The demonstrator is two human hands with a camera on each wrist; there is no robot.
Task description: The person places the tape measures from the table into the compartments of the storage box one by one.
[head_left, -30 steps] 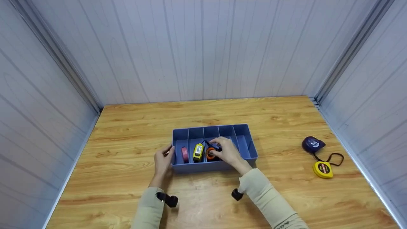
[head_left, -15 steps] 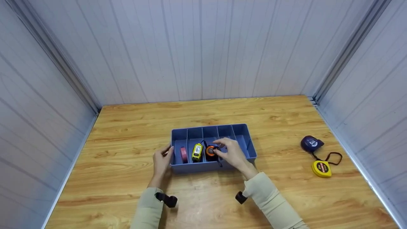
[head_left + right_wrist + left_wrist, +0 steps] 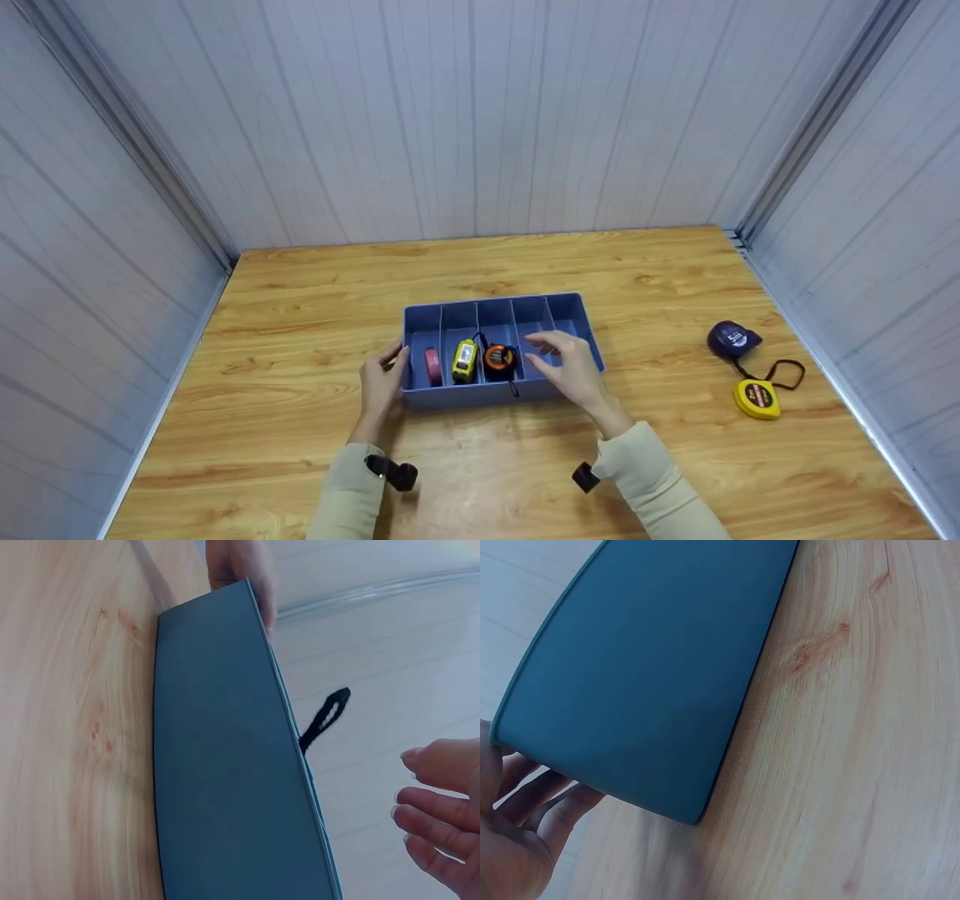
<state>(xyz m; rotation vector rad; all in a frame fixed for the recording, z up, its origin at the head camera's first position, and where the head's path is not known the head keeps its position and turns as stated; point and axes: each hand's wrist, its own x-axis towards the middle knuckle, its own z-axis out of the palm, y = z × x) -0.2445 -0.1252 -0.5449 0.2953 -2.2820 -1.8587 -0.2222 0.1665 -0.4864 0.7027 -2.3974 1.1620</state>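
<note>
A blue divided box (image 3: 480,394) stands on the wooden table in the head view. My left hand (image 3: 381,382) holds its left end, thumb at the rim and fingers along the outer end wall (image 3: 540,817). From the left, its compartments hold a pink tape measure (image 3: 433,366), a yellow tape measure (image 3: 464,361) and a black-and-orange tape measure (image 3: 499,360). The last one's black strap (image 3: 324,720) hangs over the front rim. Above the box's right part hovers my right hand (image 3: 574,367), fingers parted and holding nothing. The right wrist view shows this hand (image 3: 442,814) apart from the rim.
On the table's right side lie a dark blue tape measure (image 3: 733,340) and a yellow tape measure with a cord loop (image 3: 757,398). Pale panel walls (image 3: 472,120) close in the back and both sides of the table (image 3: 300,315).
My right hand has let go of the black-and-orange tape measure and moved right, away from it. The strap now drapes over the front rim. My left hand stays at the box's end.
</note>
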